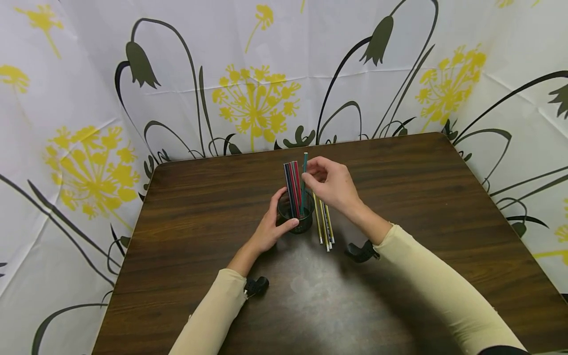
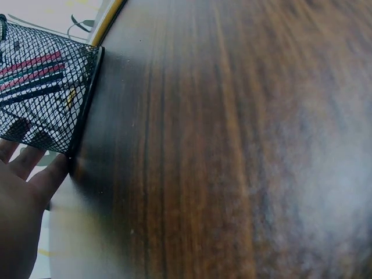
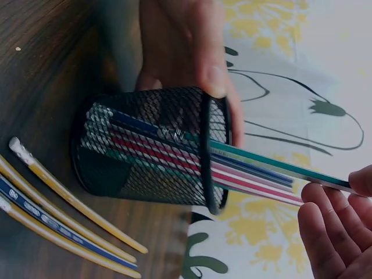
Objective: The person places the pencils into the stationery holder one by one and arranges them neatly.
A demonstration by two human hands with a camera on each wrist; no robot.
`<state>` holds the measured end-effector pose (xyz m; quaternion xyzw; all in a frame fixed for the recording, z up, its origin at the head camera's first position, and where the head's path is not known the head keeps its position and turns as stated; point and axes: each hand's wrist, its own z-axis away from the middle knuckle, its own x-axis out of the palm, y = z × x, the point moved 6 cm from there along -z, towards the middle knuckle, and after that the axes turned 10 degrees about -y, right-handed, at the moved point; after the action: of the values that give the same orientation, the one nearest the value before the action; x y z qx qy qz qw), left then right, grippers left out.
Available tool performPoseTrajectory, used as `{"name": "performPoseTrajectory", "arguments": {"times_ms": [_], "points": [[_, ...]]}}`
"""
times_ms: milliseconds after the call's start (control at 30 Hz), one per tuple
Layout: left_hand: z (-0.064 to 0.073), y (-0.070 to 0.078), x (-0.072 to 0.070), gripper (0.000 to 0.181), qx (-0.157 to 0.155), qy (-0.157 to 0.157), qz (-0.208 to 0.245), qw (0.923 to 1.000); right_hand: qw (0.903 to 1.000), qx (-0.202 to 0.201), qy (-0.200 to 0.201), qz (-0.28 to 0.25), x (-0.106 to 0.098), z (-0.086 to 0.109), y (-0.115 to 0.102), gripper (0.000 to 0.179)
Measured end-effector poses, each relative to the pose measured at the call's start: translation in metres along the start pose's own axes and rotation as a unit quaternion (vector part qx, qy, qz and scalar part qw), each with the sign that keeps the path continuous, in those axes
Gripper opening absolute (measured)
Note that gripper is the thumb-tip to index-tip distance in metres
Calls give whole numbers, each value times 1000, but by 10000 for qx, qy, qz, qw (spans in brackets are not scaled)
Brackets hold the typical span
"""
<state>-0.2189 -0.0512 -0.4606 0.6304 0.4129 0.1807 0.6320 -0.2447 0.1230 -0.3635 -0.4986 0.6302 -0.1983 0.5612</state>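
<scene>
A black mesh pencil cup stands upright on the table, and my left hand holds it around its left side. In the right wrist view the left thumb lies at the rim of the cup. Between thumb and fingers, my right hand pinches a green pencil near its upper end. The lower part of that green pencil is inside the cup. Several dark, red and pink pencils lean in the cup beside it. In the left wrist view, the left fingers touch the mesh near the base.
Several yellow and dark blue pencils with white ends lie side by side on the wooden table, just right of the cup. A flower-printed white cloth hangs behind the table. Dark wrist devices sit under both forearms.
</scene>
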Motion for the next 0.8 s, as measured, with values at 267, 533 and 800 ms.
{"name": "performPoseTrajectory", "arguments": {"times_ms": [267, 533, 800], "points": [[-1, -1, 0, 79, 16, -53, 57, 10000, 9986, 84, -361, 381, 19, 1, 7, 18], [-1, -1, 1, 79, 13, -68, 82, 9999, 9967, 305, -365, 651, 29, 1, 18, 17], [0, -1, 0, 79, -33, -53, 21, 10000, 9949, 500, -200, 854, 37, -1, 22, 17]]}}
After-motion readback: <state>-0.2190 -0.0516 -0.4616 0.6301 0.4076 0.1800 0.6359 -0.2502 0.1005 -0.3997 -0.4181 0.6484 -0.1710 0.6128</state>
